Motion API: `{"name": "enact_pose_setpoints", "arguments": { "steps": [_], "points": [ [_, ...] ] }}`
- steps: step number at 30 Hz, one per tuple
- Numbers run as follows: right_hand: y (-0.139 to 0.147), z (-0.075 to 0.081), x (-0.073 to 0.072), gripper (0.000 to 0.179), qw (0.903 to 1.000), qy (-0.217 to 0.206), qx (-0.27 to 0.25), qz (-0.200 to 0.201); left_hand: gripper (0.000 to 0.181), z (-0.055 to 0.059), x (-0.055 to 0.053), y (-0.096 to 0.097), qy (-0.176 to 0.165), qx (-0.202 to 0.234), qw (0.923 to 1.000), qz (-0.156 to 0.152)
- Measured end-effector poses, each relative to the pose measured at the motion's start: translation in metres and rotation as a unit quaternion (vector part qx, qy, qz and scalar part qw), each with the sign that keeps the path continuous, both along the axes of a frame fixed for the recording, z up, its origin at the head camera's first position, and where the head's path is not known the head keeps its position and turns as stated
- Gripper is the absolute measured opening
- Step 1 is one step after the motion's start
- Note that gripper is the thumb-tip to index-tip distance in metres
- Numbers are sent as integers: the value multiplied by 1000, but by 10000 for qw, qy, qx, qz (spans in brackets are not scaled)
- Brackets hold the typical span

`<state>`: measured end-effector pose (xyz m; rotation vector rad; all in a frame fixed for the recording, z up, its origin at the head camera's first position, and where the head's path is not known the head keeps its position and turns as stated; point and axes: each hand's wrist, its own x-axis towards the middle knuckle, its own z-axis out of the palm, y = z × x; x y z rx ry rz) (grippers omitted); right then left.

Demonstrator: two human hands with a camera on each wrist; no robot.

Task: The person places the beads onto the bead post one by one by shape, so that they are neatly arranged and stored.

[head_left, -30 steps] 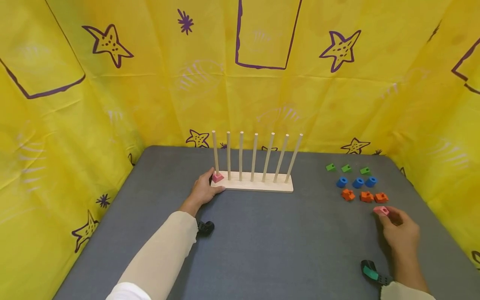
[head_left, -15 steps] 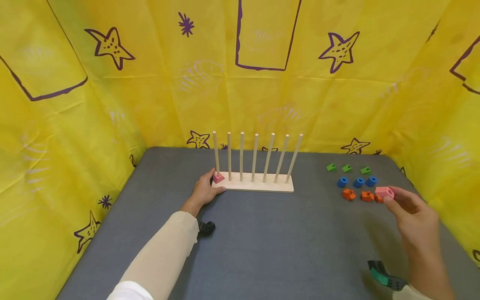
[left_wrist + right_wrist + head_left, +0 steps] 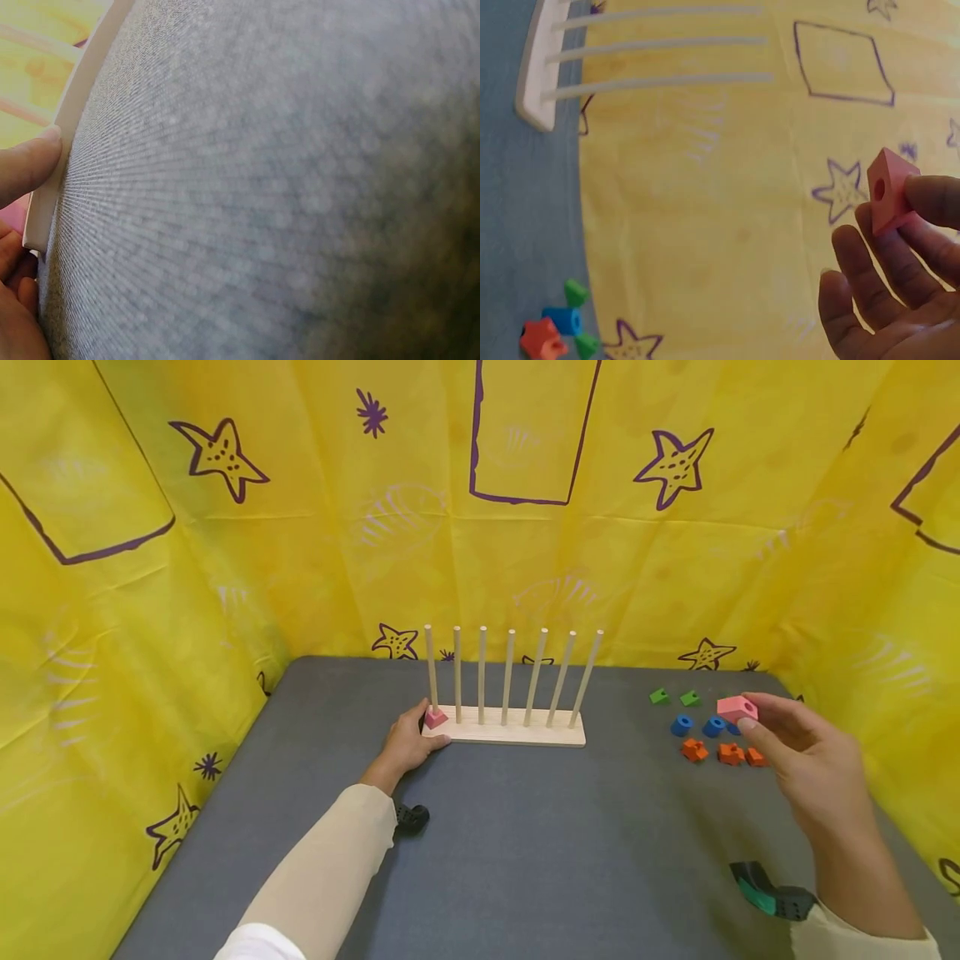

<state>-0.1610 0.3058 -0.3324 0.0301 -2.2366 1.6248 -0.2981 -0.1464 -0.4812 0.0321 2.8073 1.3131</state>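
Between thumb and fingers, my right hand (image 3: 821, 768) pinches a pink triangular block (image 3: 737, 709), raised above the table on the right. In the right wrist view, a round hole shows in one face of that block (image 3: 881, 187). My left hand (image 3: 406, 742) grips the left end of the wooden peg rack (image 3: 502, 732), thumb along its front edge and fingers around the end. Several upright pegs rise from the rack. Another pink block (image 3: 435, 717) sits at the foot of the leftmost peg. In the left wrist view, the thumb (image 3: 30, 166) presses the rack's edge.
Right of the rack lie green blocks (image 3: 659, 697), blue cylinders (image 3: 681, 725) and orange star-like blocks (image 3: 694, 750) in rows, some partly hidden by the right hand. A yellow patterned cloth (image 3: 337, 552) encloses the back and sides of the grey table (image 3: 525, 843).
My right hand has lifted the pink block from near the table and carried it away from me, past the orange row, then slightly left. The left hand stays on the rack.
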Motion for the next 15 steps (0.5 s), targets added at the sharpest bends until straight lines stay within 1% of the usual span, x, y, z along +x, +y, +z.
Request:
{"name": "enact_pose_setpoints", "arguments": {
  "steps": [2,4,8,11,12,14,15],
  "points": [
    [-5,5,-2,37,9999,96,97,61,89,0,0,0,-18,6,10000,5],
    [-11,10,-4,36,9993,164,341,58,88,1,0,1,-17,2,10000,25],
    [-21,19,-8,34,9982,309,502,111,88,1,0,2,20,-25,10000,44],
    [-30,24,-11,33,9981,445,320,273,88,1,-1,2,35,-33,10000,25],
    [-34,25,-13,33,9978,486,329,300,88,1,0,2,17,-27,10000,25],
    [-40,27,-16,33,9967,609,64,533,88,1,0,1,-3,-12,10000,15],
    [-44,29,-17,33,9960,651,9,614,89,1,0,1,-8,-8,10000,16]
  ]
}}
